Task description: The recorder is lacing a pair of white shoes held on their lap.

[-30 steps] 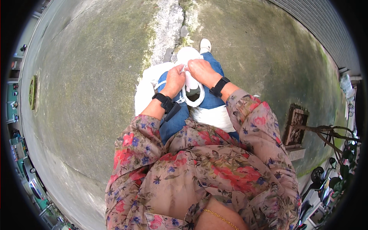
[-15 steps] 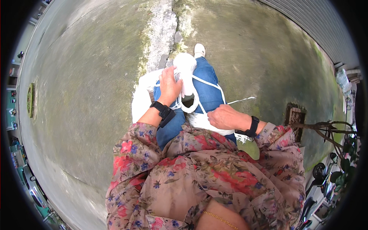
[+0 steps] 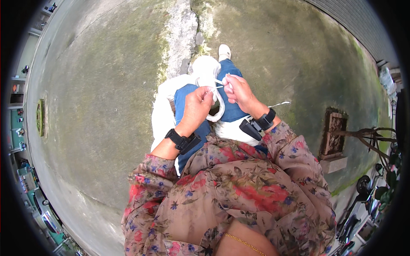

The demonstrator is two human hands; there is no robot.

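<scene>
A white shoe (image 3: 206, 66) lies on my lap over blue jeans, its toe pointing away and its dark opening towards me. My right hand (image 3: 240, 91) is raised at the shoe's right side, closed in a pinch on a white shoelace (image 3: 218, 81). Beside the lacing, my left hand (image 3: 195, 106) has its fingertips closed together on the lace too. The lace runs in short strands between both hands. Some of the shoe's opening is hidden behind my left hand.
White cloth (image 3: 164, 100) is draped over my thighs under the shoe. A loose white strand (image 3: 279, 104) sticks out at the right. Mossy concrete (image 3: 106, 85) surrounds me, with a brick-edged planter (image 3: 335, 134) and a bare branching stem (image 3: 363, 134) at the right.
My right hand has moved up and left from near my right thigh to beside the shoe's lacing. The left hand has shifted slightly right and lower, onto the lace.
</scene>
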